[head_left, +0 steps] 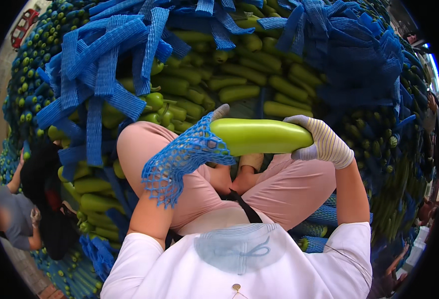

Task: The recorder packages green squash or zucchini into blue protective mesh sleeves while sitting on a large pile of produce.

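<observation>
A long, smooth light-green vegetable (262, 135), shaped like an eggplant or gourd, lies level across both hands above my lap. My gloved left hand (221, 111) is closed on its left end; only the thumb side shows clearly. Around that hand and forearm stretches a blue foam net sleeve (182, 157), its open rim meeting the vegetable's left end. My right hand (324, 139), in a striped glove, wraps round the right end with the thumb below and the fingers above.
I sit cross-legged among piled light-green vegetables (239, 93). Loose blue foam nets (102, 55) lie heaped ahead on the left, and another blue heap (361, 60) stands ahead on the right. Netted vegetables (25, 74) are stacked at the far left. Another person (17, 217) is at the left edge.
</observation>
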`<state>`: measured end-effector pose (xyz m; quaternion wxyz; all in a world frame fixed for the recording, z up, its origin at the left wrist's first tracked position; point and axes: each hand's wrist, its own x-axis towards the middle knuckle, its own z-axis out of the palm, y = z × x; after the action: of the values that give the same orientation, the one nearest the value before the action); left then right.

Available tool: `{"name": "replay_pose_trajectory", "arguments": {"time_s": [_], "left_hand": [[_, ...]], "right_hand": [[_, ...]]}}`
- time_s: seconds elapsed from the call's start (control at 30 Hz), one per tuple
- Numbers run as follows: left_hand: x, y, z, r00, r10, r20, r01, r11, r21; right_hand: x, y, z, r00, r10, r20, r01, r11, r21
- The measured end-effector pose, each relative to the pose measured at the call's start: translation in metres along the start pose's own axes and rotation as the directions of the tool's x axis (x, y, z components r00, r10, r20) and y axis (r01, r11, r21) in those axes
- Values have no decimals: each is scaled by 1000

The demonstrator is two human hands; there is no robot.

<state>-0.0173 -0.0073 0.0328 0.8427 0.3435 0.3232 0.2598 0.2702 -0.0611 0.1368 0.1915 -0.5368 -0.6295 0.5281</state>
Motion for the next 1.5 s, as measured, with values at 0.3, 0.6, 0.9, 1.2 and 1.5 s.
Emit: {"name": "replay_pose_trajectory", "arguments": {"time_s": [0.3,0.6,0.9,1.2,1.5], "left_hand": [[-30,-26,73,932,345,108,-276,488,828],[-32,-44,54,766,581,-276,-484,803,348],[-39,-20,60,864,425,271,-92,-394,914],[-39,-50,63,754,643,132,-309,171,935],[-56,-53,87,867,473,-157,-408,855,321]], "right_hand": [[1,15,73,636,-490,-596,462,861,-214],[17,30,175,876,68,-477,314,671,672],[12,9,174,775,-139,-616,585,528,616],[41,23,142,697,62,-714,490,686,538],[52,34,129,720,72,-690,449,709,543]]}}
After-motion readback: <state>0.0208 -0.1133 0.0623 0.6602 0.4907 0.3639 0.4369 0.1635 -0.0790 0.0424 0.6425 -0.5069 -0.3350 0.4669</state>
